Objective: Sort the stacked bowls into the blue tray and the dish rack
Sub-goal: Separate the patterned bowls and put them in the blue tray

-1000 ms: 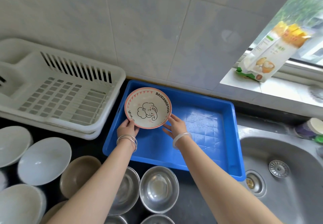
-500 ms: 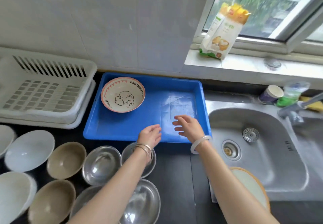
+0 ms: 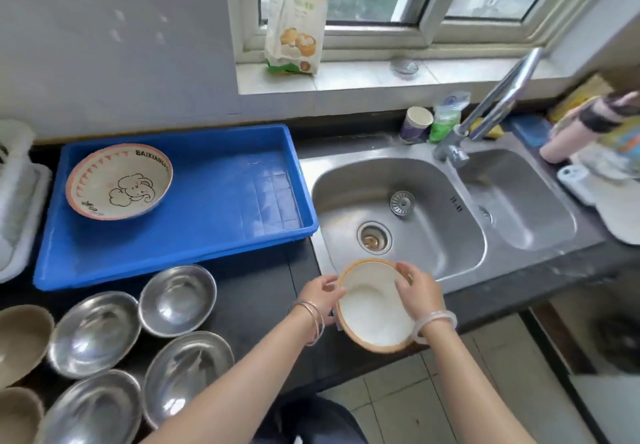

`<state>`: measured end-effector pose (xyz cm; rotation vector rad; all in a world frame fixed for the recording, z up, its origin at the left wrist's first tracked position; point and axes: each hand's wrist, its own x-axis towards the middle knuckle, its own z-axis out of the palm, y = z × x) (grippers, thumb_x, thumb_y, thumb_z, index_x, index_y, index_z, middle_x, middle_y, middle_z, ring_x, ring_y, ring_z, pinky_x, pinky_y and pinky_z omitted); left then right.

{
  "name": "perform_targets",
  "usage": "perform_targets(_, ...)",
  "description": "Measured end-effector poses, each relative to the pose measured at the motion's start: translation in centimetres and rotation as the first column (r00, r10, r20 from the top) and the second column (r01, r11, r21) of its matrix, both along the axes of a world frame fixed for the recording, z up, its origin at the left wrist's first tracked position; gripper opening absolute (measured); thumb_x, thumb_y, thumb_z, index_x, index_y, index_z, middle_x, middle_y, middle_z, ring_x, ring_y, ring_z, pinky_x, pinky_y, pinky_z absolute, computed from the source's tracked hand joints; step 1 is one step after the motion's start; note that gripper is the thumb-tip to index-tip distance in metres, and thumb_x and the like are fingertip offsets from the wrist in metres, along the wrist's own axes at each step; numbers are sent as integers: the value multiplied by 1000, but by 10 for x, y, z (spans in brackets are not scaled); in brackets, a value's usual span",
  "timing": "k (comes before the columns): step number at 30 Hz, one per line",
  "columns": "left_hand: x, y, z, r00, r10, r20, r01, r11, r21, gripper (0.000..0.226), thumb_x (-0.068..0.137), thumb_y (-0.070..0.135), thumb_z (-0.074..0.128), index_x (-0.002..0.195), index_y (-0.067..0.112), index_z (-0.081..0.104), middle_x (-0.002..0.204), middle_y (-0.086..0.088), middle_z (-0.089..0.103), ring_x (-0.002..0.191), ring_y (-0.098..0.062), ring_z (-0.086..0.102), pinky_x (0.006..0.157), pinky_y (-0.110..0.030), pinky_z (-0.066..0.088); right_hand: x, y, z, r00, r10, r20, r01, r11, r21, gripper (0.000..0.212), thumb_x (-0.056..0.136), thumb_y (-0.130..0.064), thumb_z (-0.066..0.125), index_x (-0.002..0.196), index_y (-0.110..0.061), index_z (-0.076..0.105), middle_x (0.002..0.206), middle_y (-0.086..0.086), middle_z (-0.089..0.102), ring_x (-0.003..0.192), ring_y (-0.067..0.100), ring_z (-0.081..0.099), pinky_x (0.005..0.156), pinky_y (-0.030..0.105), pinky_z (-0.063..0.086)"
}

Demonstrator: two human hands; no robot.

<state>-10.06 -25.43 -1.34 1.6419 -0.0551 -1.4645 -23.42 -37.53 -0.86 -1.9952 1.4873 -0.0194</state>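
One bowl is sorted so far: the elephant bowl (image 3: 119,180) lies upright in the far left corner of the blue tray (image 3: 214,201), the only bowl there. Only a sliver of the dish rack (image 3: 20,201) shows at the left edge, and no bowl can be made out in it.

Both hands are on the next piece, an orange-rimmed bowl (image 3: 374,312). It is at the front edge of the counter (image 3: 256,291), just beside the sink (image 3: 433,201) and well apart from the tray. The left hand (image 3: 322,296) grips its left rim with curled fingers. The right hand (image 3: 419,291) clasps the opposite rim, its fingers bent over the edge. Whether this bowl rests on others beneath it cannot be told.

Much is left. Four steel bowls (image 3: 176,300) stand on the counter in front of the tray, with two tan bowls (image 3: 20,339) beside them at the left, all unsorted. The task looks barely begun, and nothing visible shows where the held bowl belongs.
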Motion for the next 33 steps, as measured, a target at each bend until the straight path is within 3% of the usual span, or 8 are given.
perform_targets(3, -11, -2, -7, 1000, 13, -27, -13, 1000, 15, 43, 91, 5, 49, 131, 22, 49, 91, 5, 58, 84, -21, 61, 53, -28, 53, -19, 0, -9, 998, -68, 11, 67, 996, 60, 40, 89, -8, 53, 129, -14, 54, 126, 8, 63, 116, 28, 56, 94, 31, 42)
perform_targets(9, -13, -3, -12, 999, 45, -11, -44, 997, 63, 37, 94, 11, 45, 129, 24, 51, 97, -4, 63, 80, -24, 65, 45, -31, 56, -32, 0, -16, 989, -142, 44, 137, 986, 96, 28, 91, -13, 52, 118, -16, 61, 108, 9, 69, 100, 29, 61, 84, 34, 46)
perform_targets(16, 18, 8, 4, 995, 100, 25, -101, 994, 46, 33, 95, 13, 45, 125, 22, 54, 111, -9, 64, 96, -31, 65, 59, -36, 57, -5, -3, 4, 993, -42, 114, 39, 999, 34, 25, 87, -14, 57, 110, -16, 67, 92, 9, 73, 86, 27, 64, 79, 38, 53)
perform_targets(21, 65, 30, 27, 966, 257, 28, -256, 966, -30, 15, 89, 21, 58, 104, 19, 59, 97, -5, 67, 78, -23, 68, 47, -29, 56, 45, -1, 26, 976, 16, 217, -26, 999, 43, 22, 84, -17, 60, 104, -19, 69, 74, 1, 68, 66, 19, 60, 70, 34, 55)
perform_targets(25, 101, 56, 41, 922, 387, 30, -382, 918, -106, 20, 87, 22, 61, 102, 10, 57, 86, -7, 64, 69, -22, 64, 47, -26, 57, 98, 5, 36, 946, 87, 313, -117, 990, 76, 19, 83, -11, 59, 96, -20, 69, 64, -8, 66, 48, 7, 58, 49, 28, 56)
perform_targets(28, 128, 78, 49, 867, 497, 33, -487, 860, -154, 20, 88, 20, 60, 104, 9, 55, 92, -7, 60, 67, -21, 60, 47, -22, 56, 142, 14, 42, 926, 119, 358, -172, 978, 120, 18, 84, -13, 58, 96, -22, 68, 75, -2, 70, 55, 13, 62, 48, 28, 56)
perform_targets(30, 146, 93, 52, 820, 571, 42, -553, 809, -199, 21, 89, 17, 58, 108, 8, 56, 96, -7, 59, 68, -20, 60, 50, -20, 57, 175, 22, 43, 915, 132, 381, -199, 970, 140, 17, 84, -14, 58, 96, -21, 68, 85, 3, 70, 63, 18, 64, 56, 33, 59)
perform_targets(33, 174, 113, 54, 732, 680, 52, -647, 717, -260, 22, 92, 13, 53, 114, 10, 55, 97, -5, 59, 72, -17, 58, 53, -18, 56, 225, 38, 43, 899, 151, 411, -238, 956, 171, 24, 84, -15, 60, 107, -15, 67, 81, -4, 66, 65, 15, 64, 56, 31, 59)
